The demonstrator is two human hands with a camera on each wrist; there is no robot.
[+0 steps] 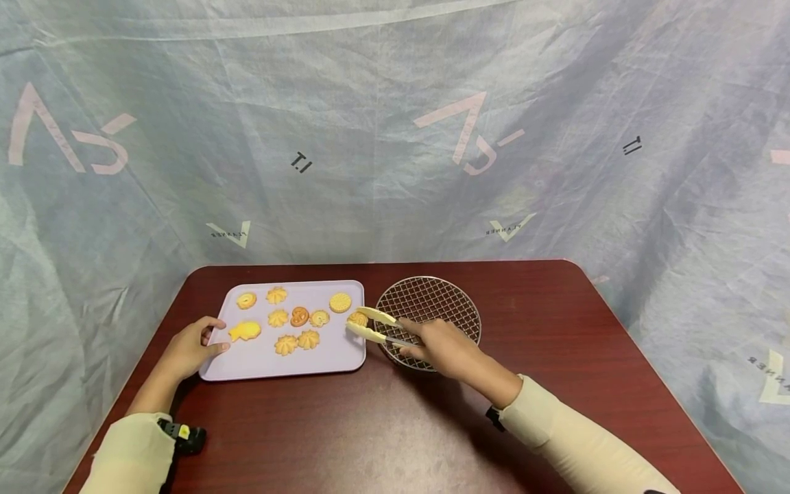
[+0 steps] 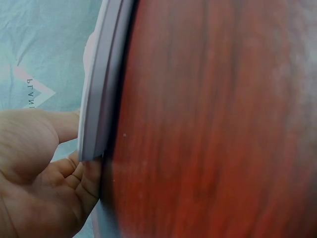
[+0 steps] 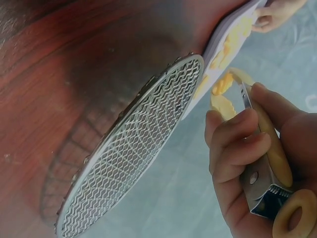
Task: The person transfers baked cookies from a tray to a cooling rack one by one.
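My left hand point(image 1: 188, 350) holds the left edge of a pale lilac tray point(image 1: 247, 369). In the left wrist view the thumb lies at the tray's rim point(image 2: 99, 99) and the curled fingers are beneath it. Several cookies lie on the tray, among them a yellow fish-shaped one point(image 1: 245, 331) and a round one point(image 1: 340, 302). Gripped in my right hand point(image 1: 453, 351) are tongs point(image 1: 369, 333) with cream tips, over the tray's right edge. A golden cookie point(image 3: 222, 85) sits between those tips; its underside is hidden.
Right of the tray stands a round wire rack point(image 1: 426, 295), partly below my right hand and the tongs. Both stand on a dark red wooden table point(image 1: 296, 439). Grey printed cloth point(image 1: 370, 171) hangs behind the table and at its sides.
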